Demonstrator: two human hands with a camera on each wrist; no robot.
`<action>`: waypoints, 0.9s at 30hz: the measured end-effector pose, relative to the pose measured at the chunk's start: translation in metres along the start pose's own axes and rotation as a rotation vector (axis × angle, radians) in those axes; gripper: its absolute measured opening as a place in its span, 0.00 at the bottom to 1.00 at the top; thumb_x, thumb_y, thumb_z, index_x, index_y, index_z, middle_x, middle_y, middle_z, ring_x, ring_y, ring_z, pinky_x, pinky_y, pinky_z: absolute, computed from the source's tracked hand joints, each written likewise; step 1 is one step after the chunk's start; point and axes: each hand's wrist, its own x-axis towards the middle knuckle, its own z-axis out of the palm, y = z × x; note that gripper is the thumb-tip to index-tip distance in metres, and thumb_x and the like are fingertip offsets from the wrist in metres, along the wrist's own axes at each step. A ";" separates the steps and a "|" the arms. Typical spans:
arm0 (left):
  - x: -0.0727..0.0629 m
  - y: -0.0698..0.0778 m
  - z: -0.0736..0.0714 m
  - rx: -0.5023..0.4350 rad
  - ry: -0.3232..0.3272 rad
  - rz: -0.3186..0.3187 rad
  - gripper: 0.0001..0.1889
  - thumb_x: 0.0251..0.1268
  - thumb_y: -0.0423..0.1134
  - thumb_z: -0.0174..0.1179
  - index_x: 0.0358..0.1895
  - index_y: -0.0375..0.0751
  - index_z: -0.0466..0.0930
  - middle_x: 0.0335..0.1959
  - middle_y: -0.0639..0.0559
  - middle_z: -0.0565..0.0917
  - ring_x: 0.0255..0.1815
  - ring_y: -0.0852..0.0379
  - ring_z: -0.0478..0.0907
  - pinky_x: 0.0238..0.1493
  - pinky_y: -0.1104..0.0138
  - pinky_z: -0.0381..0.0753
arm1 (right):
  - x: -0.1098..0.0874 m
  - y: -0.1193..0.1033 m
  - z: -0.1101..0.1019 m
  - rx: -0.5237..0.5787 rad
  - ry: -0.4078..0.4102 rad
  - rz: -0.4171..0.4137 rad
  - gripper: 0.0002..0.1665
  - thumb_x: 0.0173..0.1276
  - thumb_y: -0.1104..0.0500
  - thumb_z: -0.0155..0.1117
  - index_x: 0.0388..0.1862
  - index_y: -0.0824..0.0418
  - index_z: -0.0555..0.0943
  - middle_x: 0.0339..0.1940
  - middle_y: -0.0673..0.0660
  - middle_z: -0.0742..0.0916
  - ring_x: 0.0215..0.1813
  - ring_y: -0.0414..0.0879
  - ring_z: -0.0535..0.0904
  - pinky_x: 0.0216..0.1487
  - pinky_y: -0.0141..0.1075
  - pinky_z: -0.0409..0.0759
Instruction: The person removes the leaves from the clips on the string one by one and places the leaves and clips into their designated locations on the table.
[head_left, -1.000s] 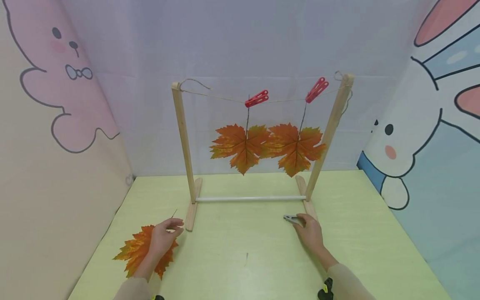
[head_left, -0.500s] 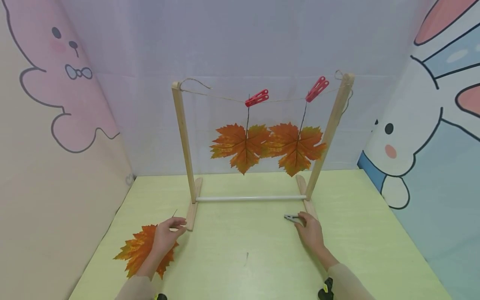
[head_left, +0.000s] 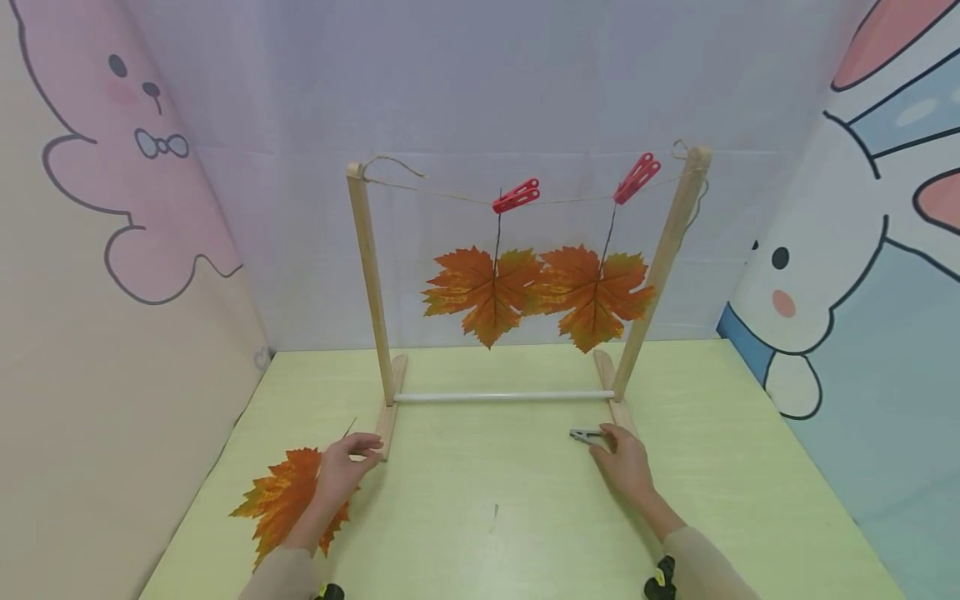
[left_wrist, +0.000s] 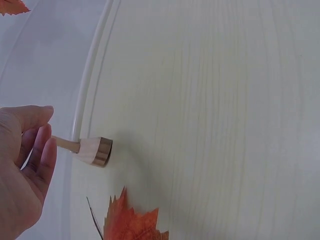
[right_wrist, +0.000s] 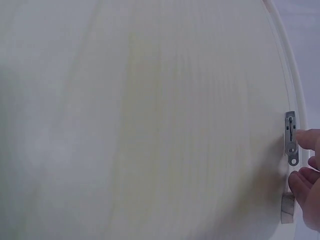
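My left hand (head_left: 347, 468) hovers above an orange maple leaf (head_left: 279, 498) that lies on the table at left, its thin stem pointing away. Between its loosely bent fingers and thumb there is nothing, as the left wrist view confirms. A grey clothespin (head_left: 587, 435) is pinched between thumb and fingers of my right hand (head_left: 628, 467), near the stand's right foot. Two more maple leaves (head_left: 491, 292) hang by their stems from a string (head_left: 429, 192), each under a red clothespin (head_left: 517, 196); the second red clothespin (head_left: 637, 178) is farther right.
The wooden stand (head_left: 369, 283) rises behind both hands, with a white rod (head_left: 502, 397) joining its feet low down. A small thin scrap (head_left: 495, 517) lies on the table (head_left: 540, 542) in front. Cartoon-printed walls (head_left: 885, 467) enclose the sides.
My left hand has shifted a little to the right, away from the leaf's middle. The right hand still holds the grey clothespin in nearly the same place.
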 end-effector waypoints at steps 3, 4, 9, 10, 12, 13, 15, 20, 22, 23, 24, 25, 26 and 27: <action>0.003 0.002 0.006 -0.024 0.027 0.057 0.11 0.46 0.25 0.66 0.37 0.32 0.82 0.30 0.46 0.84 0.29 0.61 0.78 0.33 0.73 0.78 | 0.000 -0.002 -0.005 -0.004 -0.016 -0.002 0.24 0.55 0.62 0.67 0.49 0.74 0.75 0.44 0.70 0.81 0.44 0.60 0.79 0.44 0.49 0.77; 0.005 0.003 0.008 -0.029 0.038 0.082 0.11 0.46 0.24 0.66 0.36 0.32 0.82 0.30 0.46 0.84 0.28 0.62 0.78 0.33 0.73 0.78 | 0.000 -0.002 -0.006 -0.002 -0.021 0.000 0.25 0.55 0.62 0.67 0.49 0.74 0.75 0.43 0.70 0.82 0.44 0.60 0.79 0.43 0.49 0.77; 0.013 0.008 0.019 -0.071 0.056 0.153 0.11 0.44 0.23 0.66 0.35 0.29 0.81 0.28 0.45 0.85 0.27 0.64 0.78 0.30 0.72 0.78 | 0.004 -0.005 -0.014 -0.009 -0.046 -0.016 0.25 0.55 0.62 0.68 0.49 0.74 0.75 0.42 0.70 0.82 0.42 0.59 0.80 0.41 0.47 0.78; 0.015 0.009 0.021 -0.077 0.056 0.154 0.11 0.43 0.23 0.66 0.35 0.29 0.81 0.28 0.45 0.85 0.27 0.64 0.79 0.29 0.72 0.78 | 0.005 -0.005 -0.015 -0.010 -0.050 -0.022 0.25 0.55 0.62 0.68 0.49 0.74 0.75 0.42 0.70 0.82 0.42 0.59 0.80 0.41 0.48 0.78; 0.018 0.013 0.025 -0.087 0.054 0.157 0.11 0.43 0.22 0.66 0.35 0.28 0.81 0.28 0.44 0.84 0.27 0.61 0.79 0.30 0.72 0.78 | 0.007 -0.006 -0.017 -0.015 -0.057 -0.040 0.25 0.55 0.62 0.67 0.50 0.74 0.75 0.42 0.70 0.82 0.42 0.59 0.80 0.42 0.48 0.77; 0.019 0.016 0.026 -0.090 0.052 0.156 0.12 0.43 0.22 0.66 0.35 0.28 0.81 0.28 0.43 0.84 0.27 0.60 0.79 0.31 0.72 0.78 | 0.008 -0.007 -0.018 -0.014 -0.061 -0.049 0.26 0.55 0.62 0.67 0.51 0.73 0.74 0.43 0.70 0.82 0.43 0.59 0.80 0.42 0.49 0.77; 0.022 0.021 0.029 -0.100 0.052 0.156 0.11 0.43 0.22 0.66 0.35 0.28 0.81 0.28 0.43 0.84 0.27 0.58 0.80 0.31 0.72 0.78 | 0.011 -0.009 -0.020 -0.010 -0.063 -0.075 0.26 0.55 0.62 0.67 0.51 0.73 0.74 0.44 0.71 0.81 0.44 0.60 0.79 0.43 0.50 0.77; 0.030 0.033 0.035 -0.116 0.048 0.168 0.10 0.44 0.22 0.65 0.35 0.29 0.81 0.28 0.43 0.84 0.28 0.55 0.80 0.32 0.72 0.78 | 0.020 -0.018 -0.026 -0.008 -0.049 -0.143 0.26 0.54 0.64 0.68 0.50 0.74 0.75 0.47 0.72 0.80 0.45 0.61 0.78 0.43 0.49 0.78; 0.033 0.038 0.037 -0.113 0.045 0.167 0.10 0.45 0.23 0.65 0.35 0.29 0.81 0.29 0.43 0.84 0.28 0.55 0.80 0.32 0.72 0.78 | 0.024 -0.023 -0.029 -0.022 -0.046 -0.162 0.25 0.54 0.63 0.68 0.49 0.75 0.75 0.46 0.72 0.80 0.44 0.61 0.79 0.42 0.49 0.78; 0.034 0.040 0.038 -0.116 0.043 0.167 0.10 0.45 0.23 0.65 0.35 0.29 0.81 0.29 0.43 0.85 0.29 0.55 0.80 0.32 0.72 0.78 | 0.026 -0.026 -0.030 -0.030 -0.045 -0.172 0.25 0.54 0.63 0.68 0.49 0.75 0.75 0.45 0.72 0.80 0.44 0.62 0.79 0.42 0.49 0.78; 0.036 0.043 0.039 -0.119 0.042 0.169 0.10 0.45 0.23 0.65 0.35 0.29 0.81 0.29 0.43 0.85 0.29 0.55 0.80 0.31 0.72 0.78 | 0.028 -0.028 -0.031 -0.043 -0.044 -0.185 0.25 0.54 0.63 0.68 0.49 0.74 0.75 0.44 0.72 0.81 0.43 0.62 0.79 0.41 0.49 0.78; 0.037 0.045 0.040 -0.121 0.042 0.172 0.10 0.46 0.23 0.65 0.35 0.29 0.81 0.29 0.43 0.85 0.29 0.55 0.80 0.31 0.73 0.77 | 0.030 -0.030 -0.033 -0.053 -0.046 -0.197 0.25 0.54 0.62 0.68 0.49 0.74 0.76 0.43 0.71 0.81 0.43 0.62 0.79 0.40 0.49 0.79; 0.039 0.047 0.041 -0.128 0.044 0.175 0.10 0.46 0.23 0.65 0.35 0.29 0.81 0.29 0.43 0.84 0.29 0.54 0.79 0.30 0.73 0.77 | 0.032 -0.033 -0.035 -0.062 -0.049 -0.205 0.25 0.54 0.62 0.68 0.49 0.74 0.76 0.43 0.71 0.82 0.43 0.61 0.79 0.39 0.48 0.79; 0.040 0.050 0.041 -0.129 0.048 0.176 0.10 0.45 0.23 0.65 0.35 0.30 0.82 0.29 0.43 0.84 0.29 0.55 0.79 0.29 0.73 0.77 | 0.034 -0.036 -0.037 -0.073 -0.051 -0.221 0.25 0.54 0.62 0.68 0.49 0.74 0.76 0.42 0.71 0.82 0.42 0.61 0.79 0.39 0.49 0.78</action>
